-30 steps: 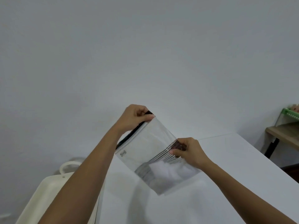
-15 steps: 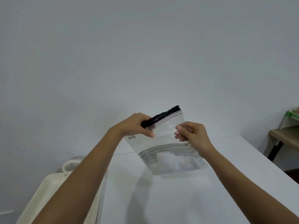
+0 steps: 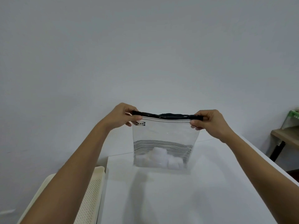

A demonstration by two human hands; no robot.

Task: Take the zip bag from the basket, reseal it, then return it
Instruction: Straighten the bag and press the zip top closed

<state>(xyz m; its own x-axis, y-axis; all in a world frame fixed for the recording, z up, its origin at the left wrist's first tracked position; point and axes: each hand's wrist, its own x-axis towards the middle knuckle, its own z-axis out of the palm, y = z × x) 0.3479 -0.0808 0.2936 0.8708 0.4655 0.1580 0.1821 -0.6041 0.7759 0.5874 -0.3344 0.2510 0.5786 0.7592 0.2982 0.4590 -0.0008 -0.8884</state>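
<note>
The bag [image 3: 165, 131] hangs upright between the two hands, above the table [image 3: 178, 199] and clear of its surface. The left hand [image 3: 120, 116] pinches the top left corner of the bag, thumb toward the camera and fingers behind. The right hand [image 3: 208, 122] pinches the top right corner in the same manner. Both hands are closed on the bag and sit at about the same height, well apart, with the bag stretched flat between them.

The black strip [image 3: 166, 115] runs along the top edge from one hand to the other. At its middle the strip bulges upward slightly; whether the seal is fully closed there cannot be determined. A small black label [image 3: 141, 123] sits just below the left hand, its lettering reversed.

White lumps [image 3: 159, 160] rest in the bottom of the bag, below both hands, behind a band of thin dark stripes.

The basket [image 3: 90, 191] stands below the left forearm, beside the left edge of the table.
</note>
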